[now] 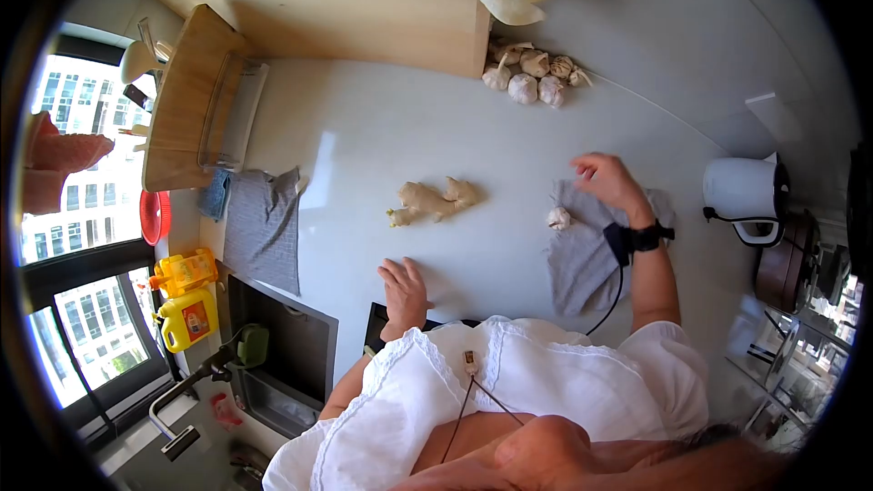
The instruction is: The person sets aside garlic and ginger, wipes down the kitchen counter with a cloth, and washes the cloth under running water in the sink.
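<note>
My left hand point(405, 295) lies flat near the front edge of the counter point(446, 127), fingers stretched out and holding nothing. Above a grey cloth point(591, 268) on the right is my right hand point(609, 184); its fingers are loosely bent, with a gap between thumb and fingers and nothing visible inside. A single garlic bulb point(558, 218) sits at the cloth's left side, just below that hand and apart from it. Between the hands, farther back, a knobbly piece of ginger point(435, 198) rests on the counter. A black wrist strap point(641, 237) with a cable is on my right wrist.
Several garlic bulbs point(527, 77) are piled beside a wooden cabinet point(336, 9). At left are another grey cloth point(265, 223), a sink point(286, 336) and yellow bottles point(188, 318). A white kettle point(741, 189) stands at right.
</note>
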`<state>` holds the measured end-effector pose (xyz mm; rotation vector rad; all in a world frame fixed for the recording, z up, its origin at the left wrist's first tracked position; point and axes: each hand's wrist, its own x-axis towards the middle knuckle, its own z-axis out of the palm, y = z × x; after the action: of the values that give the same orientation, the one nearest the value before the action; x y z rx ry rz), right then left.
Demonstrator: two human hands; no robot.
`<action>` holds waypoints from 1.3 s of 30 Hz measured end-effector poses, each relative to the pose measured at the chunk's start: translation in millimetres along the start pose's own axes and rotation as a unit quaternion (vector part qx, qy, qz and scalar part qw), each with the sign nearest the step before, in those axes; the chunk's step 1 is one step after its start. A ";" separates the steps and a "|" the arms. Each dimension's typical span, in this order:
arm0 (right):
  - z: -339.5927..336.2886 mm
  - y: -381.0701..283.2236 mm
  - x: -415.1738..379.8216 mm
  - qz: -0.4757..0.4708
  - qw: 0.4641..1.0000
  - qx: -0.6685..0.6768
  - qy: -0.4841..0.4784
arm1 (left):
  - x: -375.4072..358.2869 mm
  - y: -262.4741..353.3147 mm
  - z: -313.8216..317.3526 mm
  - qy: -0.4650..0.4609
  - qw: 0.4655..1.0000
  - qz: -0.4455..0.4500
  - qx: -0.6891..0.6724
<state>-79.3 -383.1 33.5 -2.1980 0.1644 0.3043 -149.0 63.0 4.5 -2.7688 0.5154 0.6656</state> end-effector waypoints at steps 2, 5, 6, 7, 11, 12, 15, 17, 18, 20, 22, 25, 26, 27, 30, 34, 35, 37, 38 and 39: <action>22.1 -15.2 -32.4 -0.041 0.998 -0.036 -0.034 | -0.1 -0.7 -4.9 0.001 0.999 0.003 -0.032; 53.8 -19.3 -56.8 -0.038 0.996 -0.080 -0.007 | -0.3 -1.2 -3.1 -0.004 0.999 0.001 -0.035; 60.8 -19.7 -59.2 -0.043 0.996 -0.076 0.012 | -0.1 -1.5 -1.4 -0.007 1.000 -0.002 -0.029; 66.0 -21.1 -60.7 -0.049 0.996 -0.073 0.031 | -0.2 -2.0 -0.5 -0.007 0.999 -0.002 -0.032; 77.7 -22.7 -59.4 -0.122 0.980 -0.120 0.103 | -0.1 -2.3 1.5 -0.007 0.999 -0.002 -0.041; 79.0 -20.2 -57.3 -0.133 0.979 -0.120 0.102 | 0.0 -2.1 2.0 -0.007 0.999 -0.003 -0.043; 73.3 -11.4 -49.7 -0.136 0.982 -0.088 0.100 | 0.1 -1.7 2.0 -0.006 0.999 -0.005 -0.045; 54.3 -9.6 -37.3 -0.103 0.989 -0.023 0.101 | 1.0 -2.1 3.9 -0.008 0.999 -0.008 -0.044; 39.7 -21.3 -28.3 -0.072 0.989 -0.036 0.125 | 0.5 -1.7 4.8 -0.011 0.999 -0.008 -0.044; 8.7 -36.5 -5.0 -0.057 0.976 -0.078 0.195 | 0.8 -0.4 3.0 -0.021 0.999 -0.006 -0.035; -8.9 -31.2 27.7 -0.092 0.949 -0.135 0.270 | 2.0 0.0 -0.8 -0.033 0.999 -0.010 -0.030; -16.8 -4.2 78.1 -0.108 0.924 -0.188 0.315 | 3.4 1.0 -4.2 -0.040 0.999 -0.018 -0.030; -15.2 5.0 91.5 -0.107 0.919 -0.201 0.322 | 2.5 0.6 -2.0 -0.030 0.999 -0.016 -0.032; -13.4 8.8 100.8 -0.106 0.919 -0.207 0.319 | 1.6 0.0 0.2 -0.022 0.999 -0.014 -0.033; -7.5 18.9 119.1 -0.104 0.916 -0.227 0.315 | 0.5 -0.3 6.1 0.008 0.998 -0.015 -0.061; -3.8 28.5 130.5 -0.108 0.915 -0.236 0.310 | -0.8 -0.7 4.4 0.015 0.997 -0.011 -0.076; -3.4 31.6 132.8 -0.107 0.917 -0.234 0.306 | -0.6 -0.9 0.8 0.009 0.997 -0.008 -0.078; -2.8 17.3 127.2 -0.129 0.905 -0.243 0.325 | 0.3 -1.1 -4.4 0.002 0.996 -0.011 -0.083; -2.6 7.3 120.2 -0.140 0.899 -0.248 0.334 | 0.1 0.1 -5.3 0.000 0.996 -0.015 -0.087; -1.2 -13.9 108.7 -0.152 0.899 -0.235 0.337 | 0.4 0.6 -6.0 -0.003 0.996 -0.019 -0.090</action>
<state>28.4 -376.6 14.8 -2.6815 0.1270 -0.6761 -146.6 60.5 9.5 -2.9354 0.4182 0.7443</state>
